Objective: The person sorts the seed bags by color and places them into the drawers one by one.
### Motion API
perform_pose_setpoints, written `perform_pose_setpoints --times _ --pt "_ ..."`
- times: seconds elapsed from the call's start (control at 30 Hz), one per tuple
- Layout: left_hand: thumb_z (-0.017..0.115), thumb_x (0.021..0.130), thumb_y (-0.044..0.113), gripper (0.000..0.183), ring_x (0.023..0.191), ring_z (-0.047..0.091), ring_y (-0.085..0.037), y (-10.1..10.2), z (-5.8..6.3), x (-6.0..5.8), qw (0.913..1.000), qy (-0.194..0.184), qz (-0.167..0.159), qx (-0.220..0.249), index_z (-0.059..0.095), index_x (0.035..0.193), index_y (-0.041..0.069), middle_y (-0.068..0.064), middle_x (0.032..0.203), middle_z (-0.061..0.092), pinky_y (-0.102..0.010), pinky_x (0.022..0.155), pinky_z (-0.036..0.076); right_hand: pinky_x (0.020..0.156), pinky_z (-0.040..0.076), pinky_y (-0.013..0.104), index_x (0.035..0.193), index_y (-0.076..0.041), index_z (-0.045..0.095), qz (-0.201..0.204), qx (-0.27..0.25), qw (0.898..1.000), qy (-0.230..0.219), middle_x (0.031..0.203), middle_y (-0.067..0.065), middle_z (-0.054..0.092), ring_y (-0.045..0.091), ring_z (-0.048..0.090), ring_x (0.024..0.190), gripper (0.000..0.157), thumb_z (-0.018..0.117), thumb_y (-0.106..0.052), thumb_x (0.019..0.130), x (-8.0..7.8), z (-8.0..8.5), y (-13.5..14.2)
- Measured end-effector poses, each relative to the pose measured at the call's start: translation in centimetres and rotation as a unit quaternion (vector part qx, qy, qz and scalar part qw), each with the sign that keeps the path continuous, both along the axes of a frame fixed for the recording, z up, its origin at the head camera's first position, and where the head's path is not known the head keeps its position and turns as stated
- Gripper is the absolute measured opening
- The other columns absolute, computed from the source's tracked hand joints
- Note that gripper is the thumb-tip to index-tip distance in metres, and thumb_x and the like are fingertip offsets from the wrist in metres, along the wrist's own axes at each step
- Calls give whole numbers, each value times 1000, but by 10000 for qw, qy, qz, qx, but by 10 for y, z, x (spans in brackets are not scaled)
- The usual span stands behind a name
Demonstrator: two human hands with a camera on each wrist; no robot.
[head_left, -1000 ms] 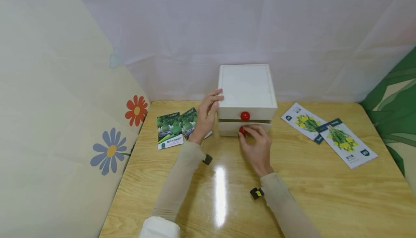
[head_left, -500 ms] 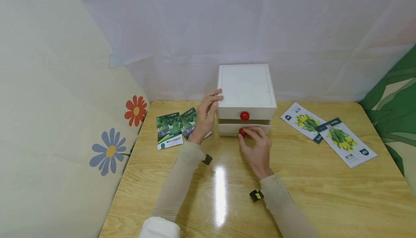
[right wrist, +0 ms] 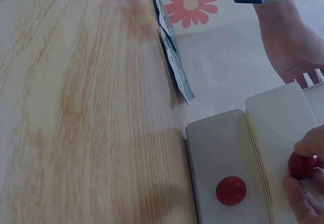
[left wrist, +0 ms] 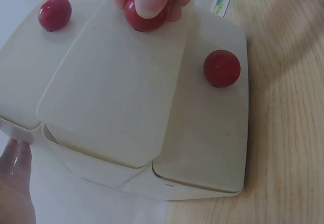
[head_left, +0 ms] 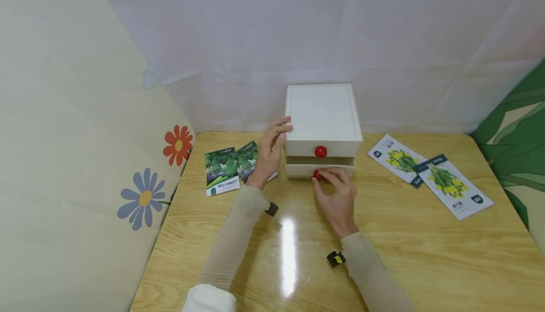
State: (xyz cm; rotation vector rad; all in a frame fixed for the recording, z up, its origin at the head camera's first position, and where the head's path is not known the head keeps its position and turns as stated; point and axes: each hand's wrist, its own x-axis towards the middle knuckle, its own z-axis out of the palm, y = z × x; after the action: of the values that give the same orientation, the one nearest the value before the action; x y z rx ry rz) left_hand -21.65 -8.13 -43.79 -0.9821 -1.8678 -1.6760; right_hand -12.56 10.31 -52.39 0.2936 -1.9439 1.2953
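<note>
A white drawer box point(head_left: 321, 111) stands at the back of the table, each drawer front carrying a round red knob. Thumb and fingers of my right hand point(head_left: 338, 198) pinch the red knob point(right wrist: 301, 165) of the middle drawer point(left wrist: 116, 77), which is pulled partly out. A narrow gap shows behind its front in the head view. My left hand point(head_left: 270, 151) rests its extended fingers on the box's left side and top edge. Above, the top drawer point(head_left: 304, 148) is closed. The bottom drawer point(left wrist: 202, 127), hidden in the head view, is closed too.
Two green-pictured packets point(head_left: 222, 172) lie left of the box, one partly behind my left hand. To its right, two packets with yellow flowers point(head_left: 455, 186) overlap. A white cloth point(head_left: 238, 42) hangs behind the wooden table point(head_left: 426, 255).
My right hand has drawn the middle drawer slightly farther out toward me, widening the gap behind its front. The left hand stays in place on the box.
</note>
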Motion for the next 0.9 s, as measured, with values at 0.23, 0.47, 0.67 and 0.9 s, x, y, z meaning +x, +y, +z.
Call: perform_pose_setpoints --times 0.23,0.47,0.67,0.9 --pt "44 99 -11 24 135 46 -46 1 -1 -1 10000 4 -1 45 60 117 -14 -35 137 52 -36 113 44 81 52 7 101 -1 77 -14 -14 10000 -81 102 12 69 21 68 86 25 81 5 77 2 -1 0" --pt "44 99 -10 25 135 46 -45 0 -2 -2 10000 -40 -25 61 60 118 -13 -34 138 52 -39 115 42 81 53 8 101 0 77 -39 29 9998 -193 103 12 69 22 68 87 24 80 3 78 4 -4 1" --pt "44 99 -10 25 136 45 -47 0 -2 -2 10000 -42 -48 71 60 118 -13 -34 138 51 -39 115 42 81 53 8 101 0 77 -56 48 9997 -211 103 12 69 21 68 87 24 80 3 78 6 -2 0" --pt "44 99 -10 25 137 44 -46 -1 -1 -1 9999 -94 -44 57 61 118 -13 -34 138 51 -39 116 41 80 53 9 101 -1 77 -55 30 9999 -157 103 12 69 22 68 87 26 82 5 76 8 -2 -1"
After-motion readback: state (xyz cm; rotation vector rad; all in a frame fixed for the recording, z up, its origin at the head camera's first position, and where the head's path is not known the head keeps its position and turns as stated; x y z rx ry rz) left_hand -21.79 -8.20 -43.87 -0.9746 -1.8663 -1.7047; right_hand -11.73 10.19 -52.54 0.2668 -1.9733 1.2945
